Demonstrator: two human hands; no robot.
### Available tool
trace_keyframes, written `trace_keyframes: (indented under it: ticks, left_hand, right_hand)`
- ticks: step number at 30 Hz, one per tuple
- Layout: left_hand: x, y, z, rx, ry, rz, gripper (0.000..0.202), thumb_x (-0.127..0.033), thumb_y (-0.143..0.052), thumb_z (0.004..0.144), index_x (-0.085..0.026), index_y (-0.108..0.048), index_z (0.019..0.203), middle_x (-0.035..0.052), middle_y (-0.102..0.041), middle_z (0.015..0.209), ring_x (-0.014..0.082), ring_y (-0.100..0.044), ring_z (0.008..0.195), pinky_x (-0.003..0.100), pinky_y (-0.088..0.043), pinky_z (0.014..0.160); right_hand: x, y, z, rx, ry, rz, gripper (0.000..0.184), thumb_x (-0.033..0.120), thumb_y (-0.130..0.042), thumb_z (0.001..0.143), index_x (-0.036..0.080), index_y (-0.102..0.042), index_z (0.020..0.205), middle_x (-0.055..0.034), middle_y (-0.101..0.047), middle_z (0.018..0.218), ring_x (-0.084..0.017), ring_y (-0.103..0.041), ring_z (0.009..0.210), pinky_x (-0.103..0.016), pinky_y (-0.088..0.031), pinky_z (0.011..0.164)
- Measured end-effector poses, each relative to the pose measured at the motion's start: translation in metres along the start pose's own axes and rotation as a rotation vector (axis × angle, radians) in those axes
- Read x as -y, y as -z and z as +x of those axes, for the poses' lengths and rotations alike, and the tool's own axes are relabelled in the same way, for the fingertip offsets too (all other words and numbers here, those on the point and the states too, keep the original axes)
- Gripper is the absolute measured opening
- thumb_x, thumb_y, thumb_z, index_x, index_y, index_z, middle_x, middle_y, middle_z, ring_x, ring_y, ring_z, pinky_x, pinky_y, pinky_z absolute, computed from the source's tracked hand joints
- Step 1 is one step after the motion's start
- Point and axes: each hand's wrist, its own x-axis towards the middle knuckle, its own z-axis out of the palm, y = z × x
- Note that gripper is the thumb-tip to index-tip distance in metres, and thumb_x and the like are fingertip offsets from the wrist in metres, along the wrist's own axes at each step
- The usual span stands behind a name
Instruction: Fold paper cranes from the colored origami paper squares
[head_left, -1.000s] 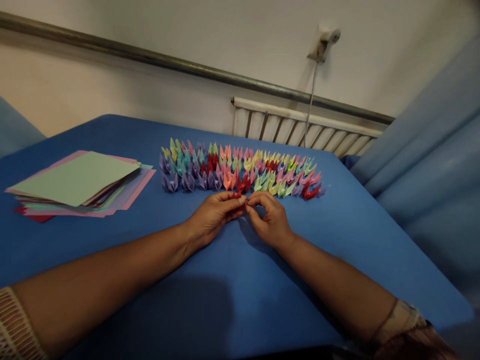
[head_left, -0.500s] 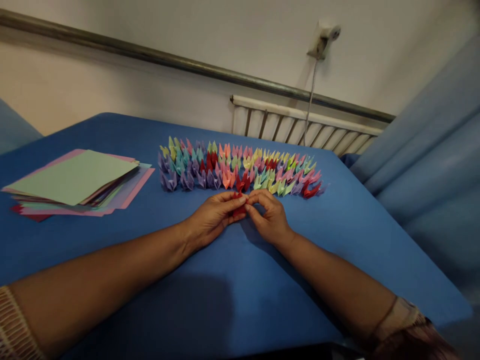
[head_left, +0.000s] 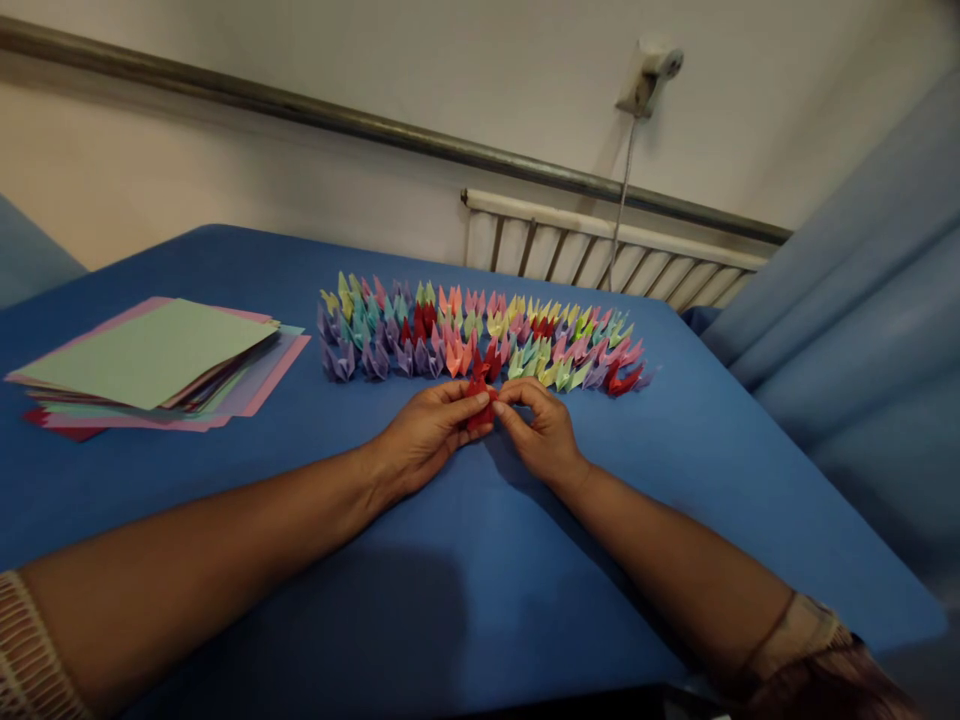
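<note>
A small piece of folded red paper (head_left: 478,408) is held between my two hands at the middle of the view. My left hand (head_left: 429,432) grips it from the left, thumb on top and fingers beneath. From the right, my right hand (head_left: 546,430) pinches its edge between thumb and fingertips. The fingers hide part of the paper. Just beyond the hands stand rows of many-coloured folded paper cranes (head_left: 457,352), with a red one close behind the held piece.
A stack of coloured paper sheets (head_left: 150,352), pale green on top, lies at the left of the blue table (head_left: 480,560). Behind the table are a wall rail (head_left: 337,117), a radiator (head_left: 570,235) and a plugged-in cord (head_left: 622,200). A blue curtain (head_left: 862,330) hangs at the right.
The right fingers have shifted slightly at the red paper's edge, and more of the paper now shows between the hands. The cranes and the stack stay put.
</note>
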Motion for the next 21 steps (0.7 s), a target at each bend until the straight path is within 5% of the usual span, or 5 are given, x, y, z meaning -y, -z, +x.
trace_keyframes:
  ticks: [21]
  left_hand:
    - [-0.0018,-0.0025,-0.0025,-0.040,-0.013,0.064,0.020,-0.021,-0.084,0.065,-0.015,-0.070,0.077,-0.0014,-0.063,0.074,0.0085,-0.057,0.069,0.024,-0.045,0.072]
  right_hand:
    - [0.0009,-0.0014,-0.0009,0.030,-0.091,0.115,0.006,0.026,-0.060,0.085,0.021,-0.062,0.081,-0.0005,-0.064,0.079,-0.014,-0.061,0.076,-0.030,-0.051,0.074]
